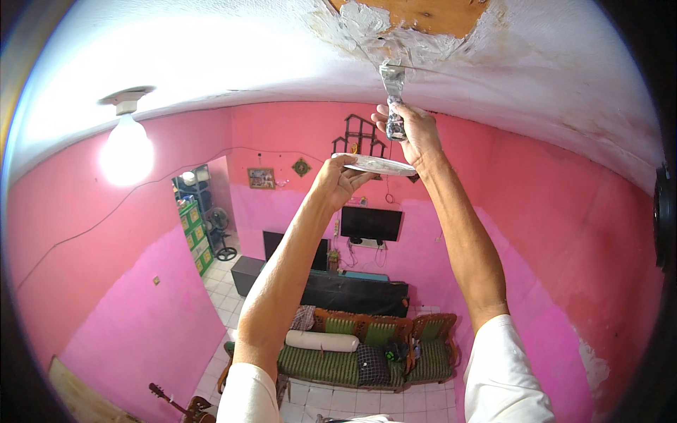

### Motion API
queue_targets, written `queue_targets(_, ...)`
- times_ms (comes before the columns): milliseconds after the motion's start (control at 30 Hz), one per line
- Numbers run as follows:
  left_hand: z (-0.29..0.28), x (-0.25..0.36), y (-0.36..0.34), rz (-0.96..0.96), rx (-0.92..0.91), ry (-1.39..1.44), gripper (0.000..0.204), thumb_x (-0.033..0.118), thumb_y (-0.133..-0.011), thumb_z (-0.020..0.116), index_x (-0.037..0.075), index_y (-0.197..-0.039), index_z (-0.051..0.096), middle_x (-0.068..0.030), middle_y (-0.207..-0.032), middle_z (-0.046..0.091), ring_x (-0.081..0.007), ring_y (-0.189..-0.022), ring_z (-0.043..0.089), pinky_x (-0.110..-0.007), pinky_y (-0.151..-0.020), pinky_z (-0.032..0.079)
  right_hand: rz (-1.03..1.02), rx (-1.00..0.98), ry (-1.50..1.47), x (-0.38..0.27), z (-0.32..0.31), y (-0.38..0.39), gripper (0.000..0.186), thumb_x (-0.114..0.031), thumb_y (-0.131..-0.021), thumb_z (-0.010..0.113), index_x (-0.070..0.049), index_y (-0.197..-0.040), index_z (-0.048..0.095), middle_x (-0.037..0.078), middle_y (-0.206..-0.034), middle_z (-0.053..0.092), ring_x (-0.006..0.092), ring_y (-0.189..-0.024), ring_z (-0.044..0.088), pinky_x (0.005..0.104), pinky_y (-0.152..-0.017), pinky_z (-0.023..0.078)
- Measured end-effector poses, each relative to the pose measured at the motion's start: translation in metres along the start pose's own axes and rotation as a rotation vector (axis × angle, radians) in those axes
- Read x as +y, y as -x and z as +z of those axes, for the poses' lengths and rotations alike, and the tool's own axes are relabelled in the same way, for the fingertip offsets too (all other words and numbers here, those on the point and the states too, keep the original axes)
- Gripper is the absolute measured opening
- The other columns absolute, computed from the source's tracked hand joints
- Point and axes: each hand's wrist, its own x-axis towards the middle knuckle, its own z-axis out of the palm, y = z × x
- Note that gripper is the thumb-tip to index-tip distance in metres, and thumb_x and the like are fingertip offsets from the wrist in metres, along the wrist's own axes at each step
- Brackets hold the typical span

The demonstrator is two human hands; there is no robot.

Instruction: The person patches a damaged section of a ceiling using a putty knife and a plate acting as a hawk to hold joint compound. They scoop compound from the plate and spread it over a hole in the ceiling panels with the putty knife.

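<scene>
Both my arms reach up toward the ceiling. My right hand [416, 134] is closed on a putty knife [393, 84] smeared with grey-white paste, its blade raised against the ceiling just below an irregular patch of rough white plaster [367, 32] around exposed orange-brown board [437, 14]. Lower and to the left, my left hand [338, 180] grips a flat, shallow white plate [374, 164] smeared with paste, held roughly level under the knife. The plate's far edge lies close to my right wrist; whether they touch I cannot tell.
A lit bulb [127, 148] hangs at left. Far below stand a green-cushioned wooden sofa [317, 366], a black cabinet [367, 296], a guitar [197, 412] and a fan [218, 218] by a doorway. A television [370, 224] hangs on the pink wall.
</scene>
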Motion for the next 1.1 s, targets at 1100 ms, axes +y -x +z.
queue_targets(1100,0.062,0.031,0.033,0.039,-0.091,0.074,0.034,0.005,-0.087,0.04,-0.02,-0.107,0.031,-0.0365,-0.118,0.036,-0.0444,-0.112,0.045,-0.043,-0.095,0.047,-0.027,-0.174,-0.095,-0.138,0.099,0.06,0.008,-0.002,-0.084,0.054,0.007,-0.085,0.056,0.018,-0.076,0.062,0.0272,-0.068,0.065,0.029,-0.057,0.06)
